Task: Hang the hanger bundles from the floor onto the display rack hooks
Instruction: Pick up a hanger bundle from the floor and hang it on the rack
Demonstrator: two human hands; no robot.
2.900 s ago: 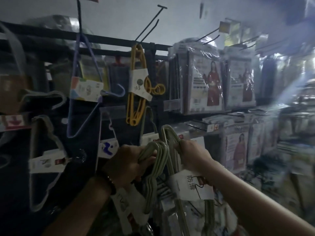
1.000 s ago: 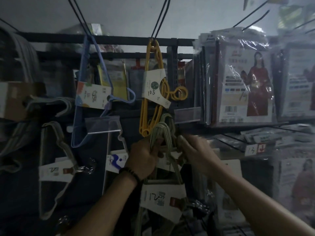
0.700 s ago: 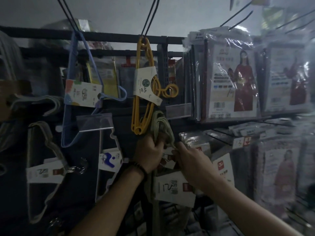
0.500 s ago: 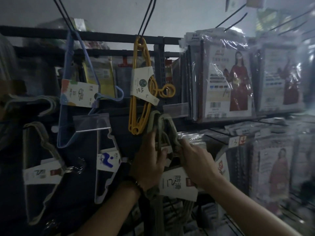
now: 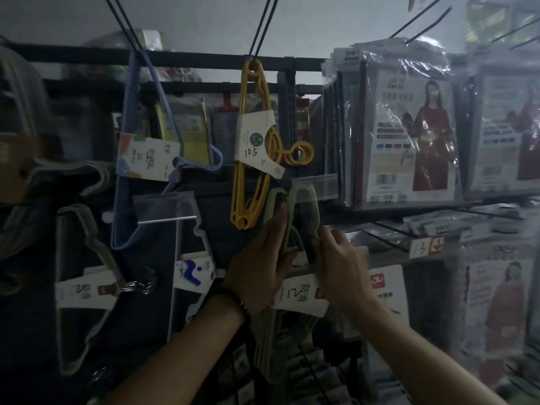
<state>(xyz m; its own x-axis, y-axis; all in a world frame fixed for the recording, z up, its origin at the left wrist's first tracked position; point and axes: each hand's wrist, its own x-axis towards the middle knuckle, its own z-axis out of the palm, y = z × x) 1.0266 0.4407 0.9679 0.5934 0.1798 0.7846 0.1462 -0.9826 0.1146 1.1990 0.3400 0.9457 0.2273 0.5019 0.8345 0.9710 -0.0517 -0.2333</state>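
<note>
Up at the display rack (image 5: 204, 58), both hands hold a grey-green hanger bundle (image 5: 295, 211). Left hand (image 5: 260, 267) has its grip wrapped around the hangers. Right hand (image 5: 339, 258) pinches them beside the paper label (image 5: 301, 295).

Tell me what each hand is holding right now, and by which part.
Both hold the grey-green hanger bundle: left hand grips its upper wires near the top loop; right hand pinches the wires beside it, above the paper label.

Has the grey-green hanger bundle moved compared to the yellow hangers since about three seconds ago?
Yes. The grey-green hanger bundle has gone up: its top now reaches beside the lower end of the yellow hangers, whereas before it sat well below them.
</note>
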